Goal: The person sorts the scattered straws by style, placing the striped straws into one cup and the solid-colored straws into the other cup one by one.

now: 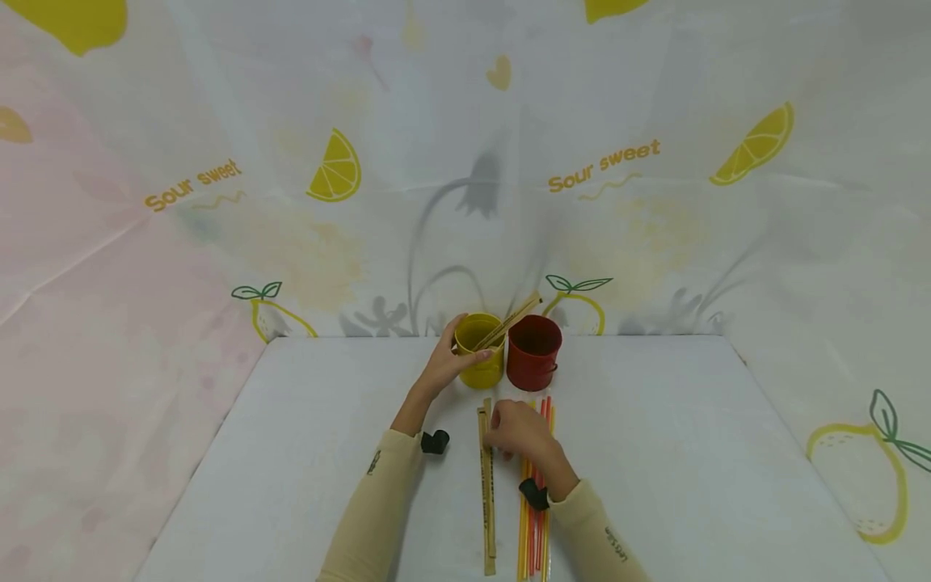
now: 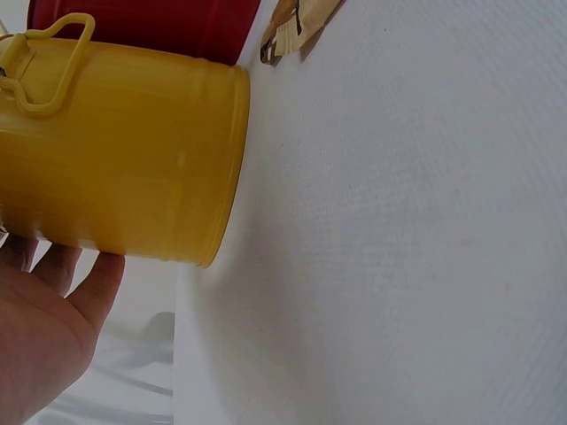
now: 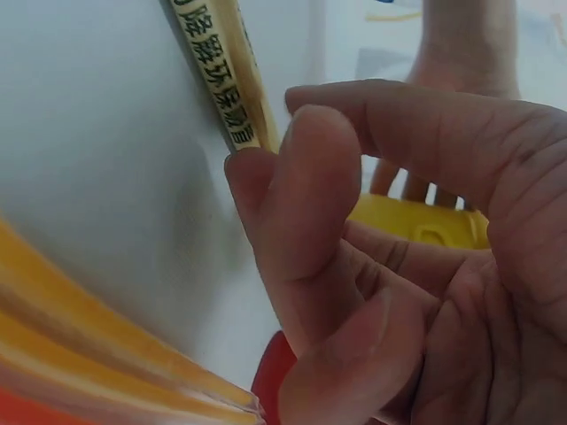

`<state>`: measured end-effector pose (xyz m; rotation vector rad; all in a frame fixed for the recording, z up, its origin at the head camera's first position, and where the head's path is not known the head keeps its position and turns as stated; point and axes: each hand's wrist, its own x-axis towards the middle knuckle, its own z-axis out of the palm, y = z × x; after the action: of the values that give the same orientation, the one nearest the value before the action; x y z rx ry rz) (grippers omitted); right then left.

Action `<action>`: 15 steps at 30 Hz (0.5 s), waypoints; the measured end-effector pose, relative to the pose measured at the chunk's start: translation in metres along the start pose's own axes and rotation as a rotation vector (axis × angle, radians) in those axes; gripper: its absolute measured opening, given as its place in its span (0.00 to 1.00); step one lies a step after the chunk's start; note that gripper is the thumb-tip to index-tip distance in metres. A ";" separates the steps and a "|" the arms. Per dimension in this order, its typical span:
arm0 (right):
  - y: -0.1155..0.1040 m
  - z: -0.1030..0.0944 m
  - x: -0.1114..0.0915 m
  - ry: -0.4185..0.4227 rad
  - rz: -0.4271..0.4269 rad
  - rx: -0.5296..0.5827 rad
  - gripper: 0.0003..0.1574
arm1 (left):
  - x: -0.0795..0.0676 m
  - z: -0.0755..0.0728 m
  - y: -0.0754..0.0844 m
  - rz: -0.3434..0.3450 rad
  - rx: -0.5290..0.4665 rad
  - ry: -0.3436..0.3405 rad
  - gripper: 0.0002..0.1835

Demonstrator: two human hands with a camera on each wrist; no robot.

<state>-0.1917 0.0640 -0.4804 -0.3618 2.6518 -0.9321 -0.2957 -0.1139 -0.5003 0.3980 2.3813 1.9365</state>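
Note:
My left hand (image 1: pixel 445 365) grips a yellow bucket (image 2: pixel 133 159) by its side, fingers behind it and thumb across the front near the rim. Inside that bucket leans a paper-wrapped straw (image 1: pixel 522 309), its top sticking out to the right. A red bucket (image 1: pixel 534 356) stands right beside it. My right hand (image 1: pixel 520 428) is low over the upper part of some paper-wrapped straws (image 1: pixel 487 501) lying on the table. In the right wrist view, loosely bent fingers and thumb are spread around one printed wrapper (image 3: pixel 217 71), with a gap at the thumb.
Several orange and red straws (image 1: pixel 534 533) lie lengthwise under and beside my right forearm. The white table (image 1: pixel 313 453) ends at a hanging cloth (image 1: pixel 436 242) with lemon prints, just behind the buckets.

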 end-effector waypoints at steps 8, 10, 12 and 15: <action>-0.002 0.005 -0.001 0.003 0.038 -0.024 0.14 | 0.000 -0.001 0.000 -0.011 0.010 0.000 0.51; -0.002 0.006 -0.001 0.004 0.045 -0.023 0.14 | 0.000 -0.001 0.001 -0.008 0.007 -0.001 0.51; -0.001 0.007 -0.001 0.007 0.050 -0.023 0.15 | 0.000 -0.001 0.002 -0.006 0.002 -0.002 0.51; 0.000 0.010 0.000 0.009 0.053 -0.008 0.18 | 0.000 -0.001 0.001 -0.007 -0.001 -0.001 0.51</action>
<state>-0.1884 0.0587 -0.4877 -0.2884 2.6607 -0.9091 -0.2959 -0.1142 -0.4993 0.3900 2.3777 1.9346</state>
